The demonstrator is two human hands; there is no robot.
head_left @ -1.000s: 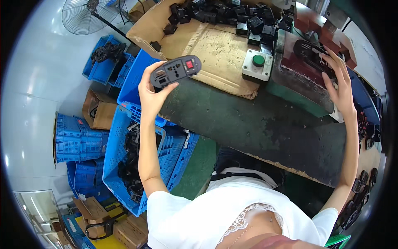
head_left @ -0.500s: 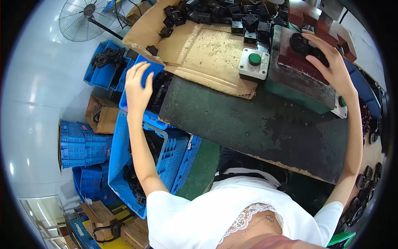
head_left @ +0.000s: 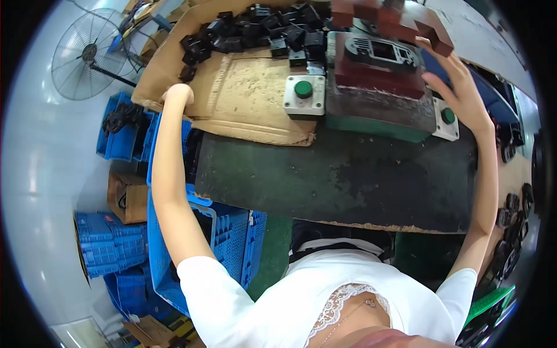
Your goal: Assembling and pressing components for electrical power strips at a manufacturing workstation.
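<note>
My left hand (head_left: 178,93) is bent down at the left edge of the cardboard tray (head_left: 249,87); its fingers are hidden, so I cannot tell whether it holds anything. A black oblong plastic part (head_left: 380,53) with slots and a window lies on the dark red block (head_left: 374,83) of a bench press. Just right of that block, my right hand (head_left: 458,93) is open, thumb and fingers apart, with nothing seen in it. Dark red upper blocks (head_left: 397,23) hang above the part.
Green-button boxes (head_left: 303,93) (head_left: 445,119) flank the press. Black square parts (head_left: 261,29) fill the far side of the cardboard. Blue crates (head_left: 232,232) stand left of the dark bench top (head_left: 342,174). A floor fan (head_left: 89,52) is at far left, several black parts (head_left: 513,226) at right.
My left hand has gone from above the blue crate to the cardboard's left edge. My right hand has come off the black part, which now lies flat on the red block. The view has shifted.
</note>
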